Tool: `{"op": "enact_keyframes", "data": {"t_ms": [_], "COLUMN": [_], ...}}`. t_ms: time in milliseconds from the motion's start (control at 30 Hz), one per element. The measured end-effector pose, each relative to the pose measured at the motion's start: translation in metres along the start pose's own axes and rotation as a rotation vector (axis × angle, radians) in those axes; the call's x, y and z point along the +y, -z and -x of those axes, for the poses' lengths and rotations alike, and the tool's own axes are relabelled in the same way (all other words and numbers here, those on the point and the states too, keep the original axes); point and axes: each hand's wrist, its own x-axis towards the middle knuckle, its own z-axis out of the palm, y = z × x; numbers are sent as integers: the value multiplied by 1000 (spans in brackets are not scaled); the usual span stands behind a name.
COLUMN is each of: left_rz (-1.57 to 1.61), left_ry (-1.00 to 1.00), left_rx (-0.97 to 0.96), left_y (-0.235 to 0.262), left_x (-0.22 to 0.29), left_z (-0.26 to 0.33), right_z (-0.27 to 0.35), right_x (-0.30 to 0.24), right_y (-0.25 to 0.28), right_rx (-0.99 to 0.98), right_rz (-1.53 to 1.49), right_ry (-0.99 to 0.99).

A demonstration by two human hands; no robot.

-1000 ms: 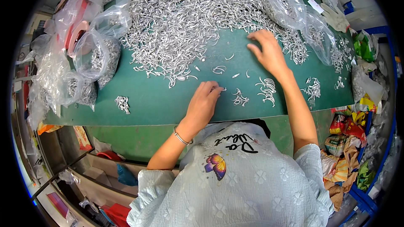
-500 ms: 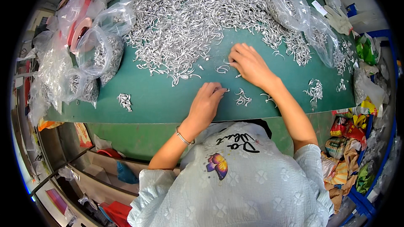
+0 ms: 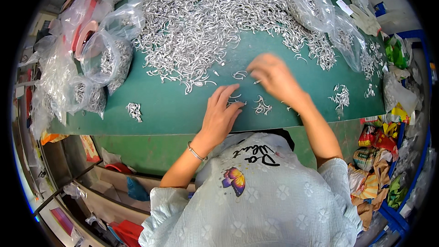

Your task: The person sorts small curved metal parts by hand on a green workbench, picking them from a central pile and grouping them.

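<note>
A broad heap of small, curved, silvery metal pieces [image 3: 192, 23] covers the far middle of the green table [image 3: 183, 114]. Near the front edge, my left hand [image 3: 218, 115] rests with its fingers apart. A few of the curved pieces [image 3: 235, 97] lie between its thumb and forefinger. To the right, my right hand [image 3: 276, 81] is smeared by motion, its fingers pointing left over the table; whether it holds anything is not visible. Close to its fingertips lie a few loose pieces [image 3: 239, 74]. Between my hands sits a small cluster of pieces [image 3: 262, 105].
Clear plastic bags [image 3: 109, 61] filled with the metal pieces stand at the left. Another filled bag [image 3: 315, 4] lies at the far right, near a pale glove [image 3: 366, 19]. Small piles sit at the left [image 3: 134, 111] and right [image 3: 340, 96]. A blue-framed rack [image 3: 393, 217] stands at the right.
My left hand's fingers have spread, uncovering a few pieces between them. My right hand has shifted slightly nearer to me and is now blurred.
</note>
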Motion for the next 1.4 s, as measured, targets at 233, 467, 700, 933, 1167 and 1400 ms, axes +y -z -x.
{"op": "enact_keyframes", "data": {"t_ms": [233, 467, 700, 933, 1167, 1400], "left_rz": [65, 89, 94, 95, 97, 91], "left_ry": [8, -23, -1, 12, 19, 25], "left_rx": [-81, -64, -23, -11, -1, -5], "left_y": [-11, -13, -15, -17, -16, -15], "left_x": [-6, -7, -7, -7, -6, -7], "left_z": [2, 3, 5, 8, 6, 8], "right_z": [5, -19, -51, -13, -7, -6], "right_x": [42, 43, 63, 57, 29, -12], "right_y": [1, -26, 16, 38, -1, -24], "right_rx": [228, 359, 629, 431, 186, -13], "right_rz": [685, 240, -899, 33, 492, 172], "right_ry": [-663, -191, -642, -400, -220, 34]}}
